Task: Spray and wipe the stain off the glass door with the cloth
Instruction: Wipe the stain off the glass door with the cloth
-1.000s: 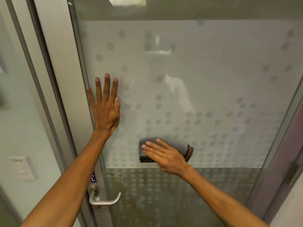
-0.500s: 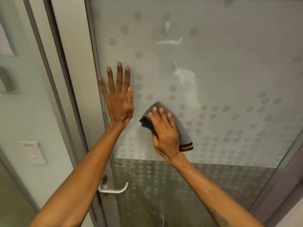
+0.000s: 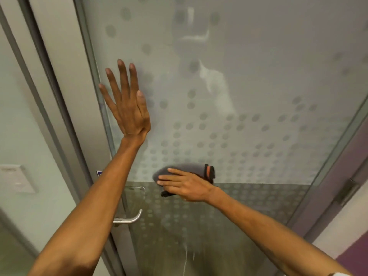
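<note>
Pressing grey cloth (image 3: pixel 185 168) on glass door (image 3: pixel 258 76), right hand (image 3: pixel 188 187) fingers (image 3: pixel 169 177) straight, left hand (image 3: pixel 129 112) flat, splayed.

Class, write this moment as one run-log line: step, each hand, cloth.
step: wiping | left hand: flat on door | right hand: pressing cloth to door | cloth: up-right of handle

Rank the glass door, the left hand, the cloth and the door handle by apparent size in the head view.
1. glass door, fills most of the frame.
2. left hand, spread flat on the glass.
3. cloth, partly hidden under the right hand, so its rank is less sure.
4. door handle.
</note>
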`<state>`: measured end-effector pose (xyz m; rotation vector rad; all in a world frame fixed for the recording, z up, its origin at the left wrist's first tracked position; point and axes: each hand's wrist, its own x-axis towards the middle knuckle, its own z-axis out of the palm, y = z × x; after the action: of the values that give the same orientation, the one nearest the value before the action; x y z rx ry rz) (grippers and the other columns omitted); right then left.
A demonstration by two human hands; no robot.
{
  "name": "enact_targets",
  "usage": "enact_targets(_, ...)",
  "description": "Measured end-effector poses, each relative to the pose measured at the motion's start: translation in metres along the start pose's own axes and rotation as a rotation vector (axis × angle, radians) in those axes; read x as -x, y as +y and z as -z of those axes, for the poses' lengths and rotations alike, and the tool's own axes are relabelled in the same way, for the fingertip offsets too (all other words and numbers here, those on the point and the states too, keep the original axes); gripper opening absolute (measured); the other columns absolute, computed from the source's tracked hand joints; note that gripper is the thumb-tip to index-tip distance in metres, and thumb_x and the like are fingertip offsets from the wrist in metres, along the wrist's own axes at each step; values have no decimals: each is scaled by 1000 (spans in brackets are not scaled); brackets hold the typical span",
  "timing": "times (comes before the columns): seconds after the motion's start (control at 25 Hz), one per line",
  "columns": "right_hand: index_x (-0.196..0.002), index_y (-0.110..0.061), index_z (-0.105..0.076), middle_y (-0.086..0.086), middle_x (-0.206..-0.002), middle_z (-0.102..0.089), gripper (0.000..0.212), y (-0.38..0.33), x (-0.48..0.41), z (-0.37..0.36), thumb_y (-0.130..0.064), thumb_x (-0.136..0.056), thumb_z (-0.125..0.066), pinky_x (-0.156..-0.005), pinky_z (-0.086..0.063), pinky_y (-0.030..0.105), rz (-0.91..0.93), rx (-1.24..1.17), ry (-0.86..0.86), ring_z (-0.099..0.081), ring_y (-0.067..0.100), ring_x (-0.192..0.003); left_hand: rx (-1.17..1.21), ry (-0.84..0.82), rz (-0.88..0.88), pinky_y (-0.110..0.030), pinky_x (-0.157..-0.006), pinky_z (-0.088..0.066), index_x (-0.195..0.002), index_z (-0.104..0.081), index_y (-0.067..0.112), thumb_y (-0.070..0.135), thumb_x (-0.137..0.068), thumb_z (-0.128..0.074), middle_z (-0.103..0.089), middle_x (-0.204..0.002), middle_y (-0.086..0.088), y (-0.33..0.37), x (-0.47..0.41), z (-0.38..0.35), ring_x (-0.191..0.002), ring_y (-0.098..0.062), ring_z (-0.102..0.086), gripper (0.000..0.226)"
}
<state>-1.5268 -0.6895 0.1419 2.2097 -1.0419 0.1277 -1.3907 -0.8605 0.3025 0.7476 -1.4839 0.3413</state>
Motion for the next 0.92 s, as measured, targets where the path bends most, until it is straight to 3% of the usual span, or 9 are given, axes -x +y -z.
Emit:
enact_targets(0.12,-135,-10,-66,4,-153,-52,38,8,84,11,-1,-99,-55,-122,-33,47,-180,154,85,-46,21,-145,-19,2,12,-58,-128,-3,-165,-15,22,41,-108,-9,-18,-172,-5,0,-1,-1,-158,-21,3,61)
enact_targets(0.24,-147,-17,-54,-1,-156,-48,68,17,133,24,11,-85,-58,-124,-26,49,-488,306,243,-40,19,-150,-30,11,16,-58,-128,-2,-165,-16,20,39,-107,-14,-18,-171,-6,2,0,-3,-158,-21,5,61)
enact_targets(0.36,-154,-15,-41,3,-161,-36,90,23,107,24,18,-71,-55,-127,-18,51,-742,300,417,-26,21,-156,-21,13,24,-58,-128,-2,-165,-16,20,36,-106,-19,-17,-171,-6,1,0,-3,-158,-21,4,61)
enact_targets(0.48,-149,-9,-47,7,-159,-39,78,18,29,18,11,-74,-50,-129,-11,46,-831,169,513,-21,20,-157,-7,10,4,-58,-128,-1,-165,-16,19,34,-106,-19,-16,-172,-6,3,2,-3,-162,-29,0,61)
enact_targets(0.56,-145,-9,-55,9,-154,-48,66,5,-23,7,6,-81,-46,-129,-12,42,-764,106,492,-26,19,-155,10,-3,-3,-60,-128,-2,-165,-16,19,35,-107,-18,-15,-172,-6,2,1,-2,-161,-36,-8,60)
enact_targets(0.68,-137,-6,-63,10,-147,-58,49,-20,-73,-8,-2,-92,-47,-127,-23,41,-506,-8,385,-47,25,-144,4,-3,-6,-61,-127,-4,-164,-18,18,36,-106,-17,-18,-171,-7,3,1,-1,-159,-38,-13,61)
enact_targets(0.84,-108,4,-77,19,-124,-72,33,-42,-105,-25,6,-75,-79,-107,-50,54,-159,-225,109,-68,35,-120,6,5,-20,-62,-126,-5,-164,-20,18,37,-107,-15,-20,-171,-9,-1,1,-3,-158,-39,-14,61)
enact_targets(0.92,-112,7,-74,22,-132,-66,24,-35,-103,-24,3,-89,-68,-118,-38,53,-17,-252,-44,-62,38,-128,-12,4,-20,-62,-126,-5,-164,-19,19,37,-107,-15,-20,-171,-9,-3,0,-3,-161,-34,-9,61)
